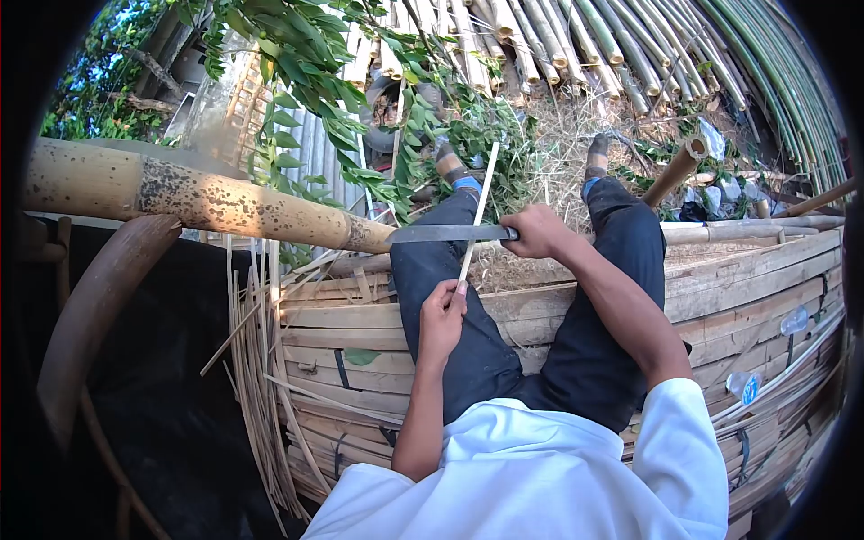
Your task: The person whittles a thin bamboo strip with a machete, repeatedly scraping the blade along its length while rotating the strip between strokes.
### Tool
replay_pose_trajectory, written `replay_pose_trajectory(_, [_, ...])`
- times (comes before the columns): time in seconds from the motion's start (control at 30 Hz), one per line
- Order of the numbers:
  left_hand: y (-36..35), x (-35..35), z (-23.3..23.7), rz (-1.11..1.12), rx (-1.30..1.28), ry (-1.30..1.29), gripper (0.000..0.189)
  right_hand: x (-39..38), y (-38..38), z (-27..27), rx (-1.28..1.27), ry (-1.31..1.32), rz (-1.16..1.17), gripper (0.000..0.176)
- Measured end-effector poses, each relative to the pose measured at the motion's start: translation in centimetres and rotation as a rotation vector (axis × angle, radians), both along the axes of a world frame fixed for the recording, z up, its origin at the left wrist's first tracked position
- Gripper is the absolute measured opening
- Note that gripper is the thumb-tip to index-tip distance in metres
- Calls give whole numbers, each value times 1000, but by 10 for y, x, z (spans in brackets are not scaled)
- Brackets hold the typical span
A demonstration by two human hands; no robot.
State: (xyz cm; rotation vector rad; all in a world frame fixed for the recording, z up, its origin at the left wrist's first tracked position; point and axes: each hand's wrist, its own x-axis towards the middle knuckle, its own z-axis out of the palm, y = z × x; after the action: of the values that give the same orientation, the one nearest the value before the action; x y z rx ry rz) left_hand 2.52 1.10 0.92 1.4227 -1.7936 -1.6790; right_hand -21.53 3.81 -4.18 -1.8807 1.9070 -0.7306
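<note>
My left hand [443,319] is closed on the lower end of a thin, pale bamboo strip [487,186], which points up and away from me over my left thigh. My right hand [537,231] grips the handle of a long knife [441,234], its blade lying level and pointing left. The blade crosses the strip a little above my left hand and looks to be against it; the exact contact is too small to tell. Part of the knife's handle is hidden inside my right fist.
I sit on stacked bamboo slats [531,310]. A thick bamboo pole [243,202] runs along the left, above a bundle of thin strips [261,405]. Cut bamboo poles [621,45] lie ahead, near leafy branches [306,54]. Plastic cups [743,387] rest at right.
</note>
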Motion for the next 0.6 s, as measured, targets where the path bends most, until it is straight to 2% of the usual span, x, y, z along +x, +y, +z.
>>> replay_pose_trajectory(0.17, [0, -2, -3, 12, -1, -5, 19, 26, -2, -1, -44, 73, 137, 22])
replay_pose_trajectory(0.27, [2, 0, -6, 23, -10, 12, 19, 29, -4, 0, -2, 91, 123, 22])
replay_pose_trajectory(0.33, [3, 1, -4, -6, -61, -1, 20, 27, -4, 2, 59, 91, 77, 20])
replay_pose_trajectory(0.43, [6, 5, -5, 1, -49, -6, 21, 10, -7, 2, 199, 5, -135, 20])
replay_pose_trajectory(0.6, [7, 5, -7, 20, -33, 27, 21, -13, -12, -2, 255, -89, -295, 24])
